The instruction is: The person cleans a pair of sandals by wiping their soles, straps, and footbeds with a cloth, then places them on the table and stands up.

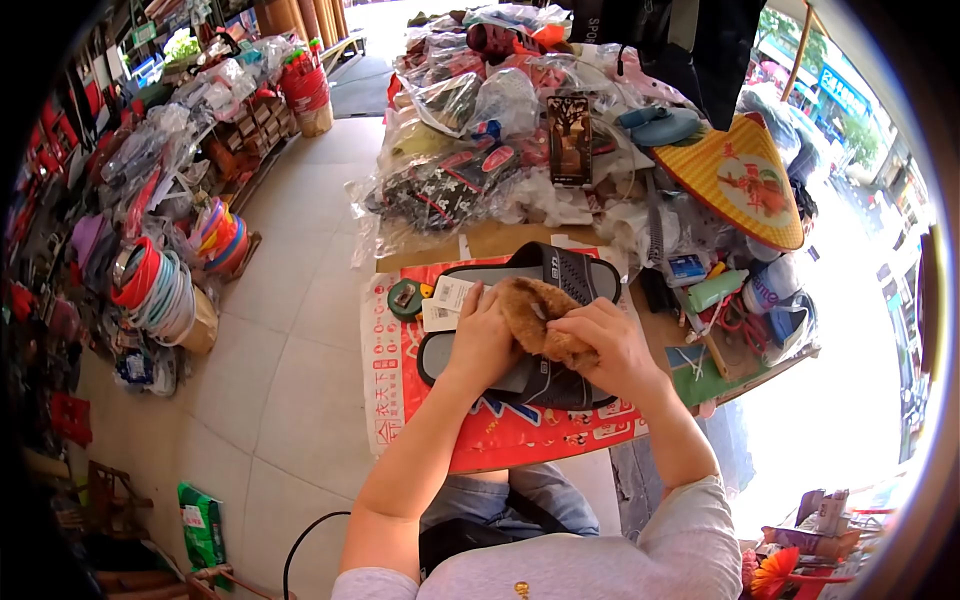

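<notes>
A brown fuzzy piece (530,305), curled into a loop, is held between my two hands above the table. My left hand (484,345) grips its left end with closed fingers. On its right side, my right hand (606,345) pinches it between thumb and fingers. Under them lie two black-and-grey slide sandals, the far one (598,272) with a wide patterned strap and the near one (440,355) partly covered by my hands. White tags (446,300) sit beside my left hand. Both sandals rest on a red printed sheet (405,385).
A small green round object (405,298) lies left of the sandals. Plastic-wrapped goods (450,180) pile up behind, with a yellow conical hat (740,185) at the right. Pens, scissors and a green tube (715,290) crowd the right edge. Baskets (160,290) stand on the left floor.
</notes>
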A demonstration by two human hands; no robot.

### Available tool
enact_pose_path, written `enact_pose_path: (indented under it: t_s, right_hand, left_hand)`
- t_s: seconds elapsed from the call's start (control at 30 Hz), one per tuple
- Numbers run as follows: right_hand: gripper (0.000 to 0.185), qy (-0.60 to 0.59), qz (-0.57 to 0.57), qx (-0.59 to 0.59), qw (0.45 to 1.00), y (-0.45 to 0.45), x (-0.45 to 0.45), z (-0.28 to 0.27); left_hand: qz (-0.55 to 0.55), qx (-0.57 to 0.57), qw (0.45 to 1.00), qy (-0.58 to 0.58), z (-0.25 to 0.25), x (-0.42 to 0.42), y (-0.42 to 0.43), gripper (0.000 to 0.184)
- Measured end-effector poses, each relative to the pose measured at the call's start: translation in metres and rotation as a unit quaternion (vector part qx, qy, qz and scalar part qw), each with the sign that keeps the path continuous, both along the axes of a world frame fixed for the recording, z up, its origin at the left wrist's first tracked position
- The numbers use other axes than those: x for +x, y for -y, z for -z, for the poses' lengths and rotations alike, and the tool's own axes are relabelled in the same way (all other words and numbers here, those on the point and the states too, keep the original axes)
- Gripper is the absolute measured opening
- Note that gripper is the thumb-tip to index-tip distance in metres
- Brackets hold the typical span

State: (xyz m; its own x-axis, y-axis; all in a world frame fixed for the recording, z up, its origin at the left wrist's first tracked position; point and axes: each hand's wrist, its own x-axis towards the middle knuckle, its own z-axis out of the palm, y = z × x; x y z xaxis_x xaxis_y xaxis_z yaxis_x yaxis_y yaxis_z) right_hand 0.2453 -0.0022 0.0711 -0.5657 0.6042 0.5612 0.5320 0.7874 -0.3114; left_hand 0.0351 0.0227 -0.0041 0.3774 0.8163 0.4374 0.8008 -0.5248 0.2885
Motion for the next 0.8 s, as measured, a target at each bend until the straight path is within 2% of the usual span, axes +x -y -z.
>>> enact_pose_path:
  t_s: [0.07, 0.27, 0.37, 0.47, 0.53, 0.7, 0.8]
  right_hand:
    - [0.047, -0.001, 0.018, -0.007, 1.000, 0.000, 0.010, 0.004]
    - [0.045, 0.027, 0.070, -0.011, 0.997, 0.002, 0.028, -0.008]
    - [0.046, -0.011, 0.075, 0.032, 0.997, 0.002, 0.018, -0.021]
    - [0.047, -0.036, 0.041, 0.058, 0.997, 0.000, 0.005, -0.020]
    - [0.048, 0.041, -0.002, 0.014, 0.999, -0.003, 0.002, -0.002]
    - [0.052, -0.005, 0.024, 0.000, 1.000, 0.000, 0.012, 0.004]
    - [0.054, -0.033, 0.009, 0.054, 0.998, -0.002, 0.005, -0.005]
  left_hand:
    - [0.008, 0.048, 0.998, 0.040, 0.002, 0.001, -0.001, 0.048]
    - [0.010, 0.044, 0.999, 0.030, -0.003, 0.001, 0.001, 0.039]
    - [0.003, 0.044, 0.999, 0.026, -0.002, 0.002, 0.000, 0.044]
    - [0.005, 0.050, 0.997, 0.051, 0.001, 0.002, 0.000, 0.049]
    - [0.006, 0.039, 0.998, 0.040, 0.000, 0.002, 0.000, 0.050]
    - [0.003, 0.005, 1.000, 0.012, -0.005, 0.000, 0.002, 0.050]
    - [0.008, 0.044, 0.999, 0.026, 0.001, 0.000, 0.000, 0.047]
